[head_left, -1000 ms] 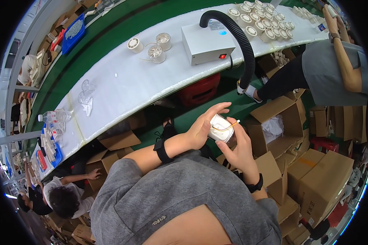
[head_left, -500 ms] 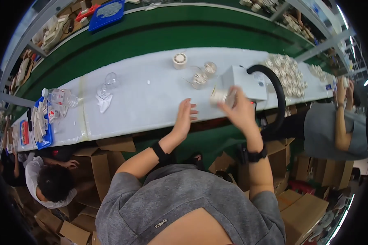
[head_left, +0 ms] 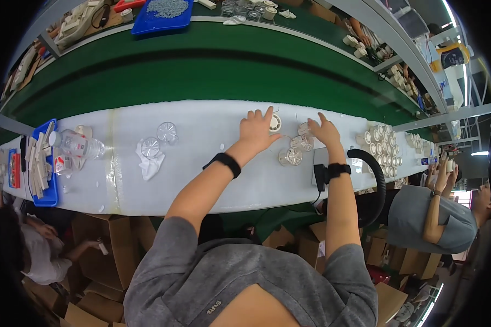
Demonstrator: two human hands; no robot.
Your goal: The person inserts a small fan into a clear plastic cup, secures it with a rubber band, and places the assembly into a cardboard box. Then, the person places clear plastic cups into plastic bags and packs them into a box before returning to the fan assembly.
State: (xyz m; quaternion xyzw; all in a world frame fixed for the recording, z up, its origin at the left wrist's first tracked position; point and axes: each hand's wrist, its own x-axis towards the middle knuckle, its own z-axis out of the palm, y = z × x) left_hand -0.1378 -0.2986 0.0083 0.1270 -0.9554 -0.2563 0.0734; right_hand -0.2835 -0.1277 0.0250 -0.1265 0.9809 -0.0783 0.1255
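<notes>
White plastic slotted-top cylinder [head_left: 276,123] sits by the left hand [head_left: 256,132], fingers spread; clear-walled round unit [head_left: 304,129] is now down on the counter [head_left: 213,180] by the right hand [head_left: 326,134], can't tell if gripped. Carry looks done.

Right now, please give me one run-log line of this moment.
left hand: spread beside white round part; right hand: near clear-cased part, contact unclear; right side: black hose

In the middle there are two hands, one left hand [head_left: 255,132] and one right hand [head_left: 327,134] — and two black wrist bands [head_left: 232,162]. Near them: one white round part [head_left: 276,123] and at least three see-through round parts [head_left: 291,156]. Left of the middle: two clear cups [head_left: 167,131], one white cloth [head_left: 151,167]. At right: one black hose [head_left: 380,188] — and white pots [head_left: 384,147] too crowded to count.
</notes>
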